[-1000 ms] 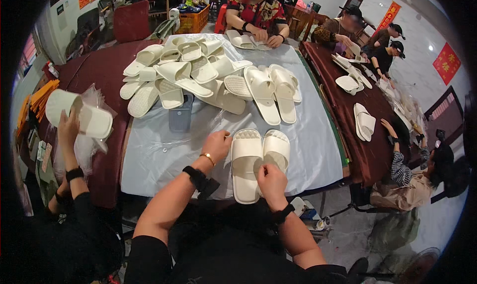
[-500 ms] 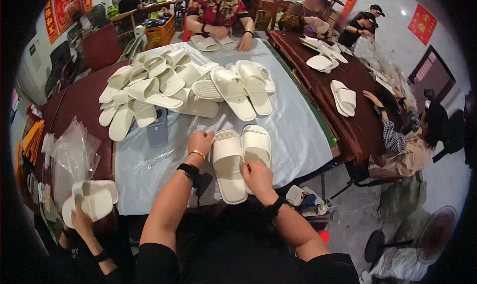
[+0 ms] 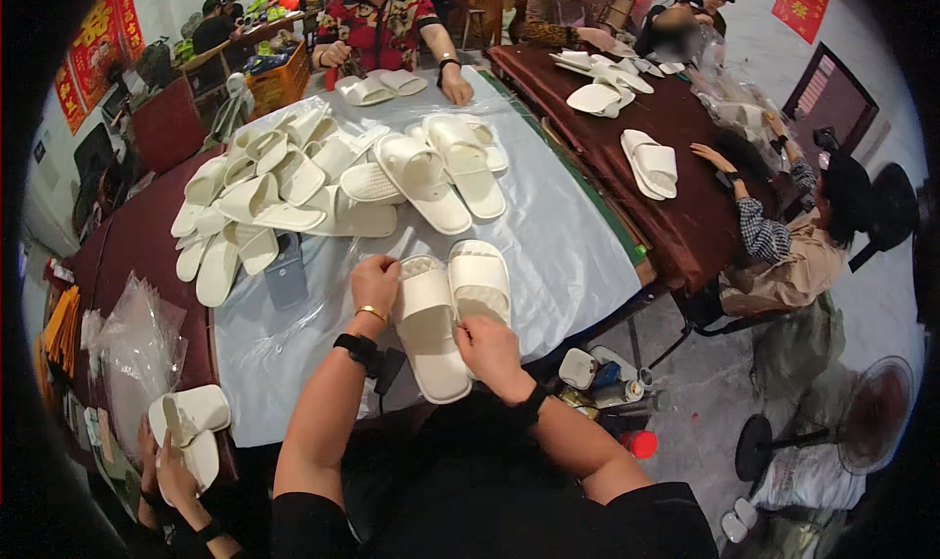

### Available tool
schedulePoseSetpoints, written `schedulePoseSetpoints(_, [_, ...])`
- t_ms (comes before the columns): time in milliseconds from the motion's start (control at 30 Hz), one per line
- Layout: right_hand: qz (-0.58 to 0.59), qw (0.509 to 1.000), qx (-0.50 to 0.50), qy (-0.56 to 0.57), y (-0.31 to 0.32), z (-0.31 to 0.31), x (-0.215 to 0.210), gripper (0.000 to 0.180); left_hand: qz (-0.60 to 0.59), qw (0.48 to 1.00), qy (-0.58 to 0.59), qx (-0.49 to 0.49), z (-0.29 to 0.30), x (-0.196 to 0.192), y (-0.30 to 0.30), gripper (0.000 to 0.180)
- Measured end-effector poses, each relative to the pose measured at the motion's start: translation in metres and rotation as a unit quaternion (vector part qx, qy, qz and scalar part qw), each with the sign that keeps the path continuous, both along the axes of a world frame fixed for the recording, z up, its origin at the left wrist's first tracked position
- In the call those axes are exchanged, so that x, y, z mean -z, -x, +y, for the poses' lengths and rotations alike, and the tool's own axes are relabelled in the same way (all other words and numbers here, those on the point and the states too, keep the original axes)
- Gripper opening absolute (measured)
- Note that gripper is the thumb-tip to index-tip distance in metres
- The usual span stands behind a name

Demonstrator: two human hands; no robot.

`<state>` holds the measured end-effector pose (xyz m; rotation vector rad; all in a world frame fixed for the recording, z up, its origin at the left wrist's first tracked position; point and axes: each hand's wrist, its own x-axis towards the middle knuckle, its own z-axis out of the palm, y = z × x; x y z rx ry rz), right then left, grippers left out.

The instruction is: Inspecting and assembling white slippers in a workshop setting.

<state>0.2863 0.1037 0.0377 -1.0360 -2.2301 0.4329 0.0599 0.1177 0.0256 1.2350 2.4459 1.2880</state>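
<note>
A pair of cream slide slippers lies side by side at the table's near edge, toes pointing away from me. Closed fingers of my left hand (image 3: 376, 283) grip the outer toe side of the left slipper (image 3: 427, 339). Over the heel of the right slipper (image 3: 482, 283) is my right hand (image 3: 490, 355), curled, its fingertips at the inner edge between the two; they are partly hidden. Beyond them, another pair of slippers (image 3: 441, 182) sits beside a heap of similar slippers (image 3: 269, 182). A grey-blue flat object (image 3: 285, 273) lies by the heap.
Plastic film (image 3: 548, 216) covers my table. Across it a person (image 3: 377, 21) stands near another slipper pair (image 3: 382, 86). At lower left, a co-worker's hands (image 3: 176, 476) hold slippers (image 3: 196, 427) beside clear bags (image 3: 137, 349). A brown-covered table (image 3: 587, 133) and a fan (image 3: 862, 417) are to the right.
My view has shifted; both my hands stay at the same slippers. The person opposite has taken their hands off their pair. The lower-left co-worker has tilted the slippers they hold.
</note>
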Motion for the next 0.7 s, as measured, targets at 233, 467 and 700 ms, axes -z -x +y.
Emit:
schedulePoseSetpoints(233, [-0.024,0.997,-0.015,0.074,-0.022,-0.028,-0.013,0.016,0.022,0.987,-0.055,0.152,0.007,-0.019,-0.030,0.018])
schedulePoseSetpoints(467, [-0.007,0.997,-0.010,0.076,-0.025,0.006,-0.001,0.015,0.038,0.969,-0.070,0.233,0.025,-0.015,-0.035,0.013])
schedulePoseSetpoints(700, [0.014,0.986,-0.086,0.140,-0.014,0.020,-0.007,0.018,0.013,0.951,-0.036,0.308,0.041,-0.023,-0.050,0.016])
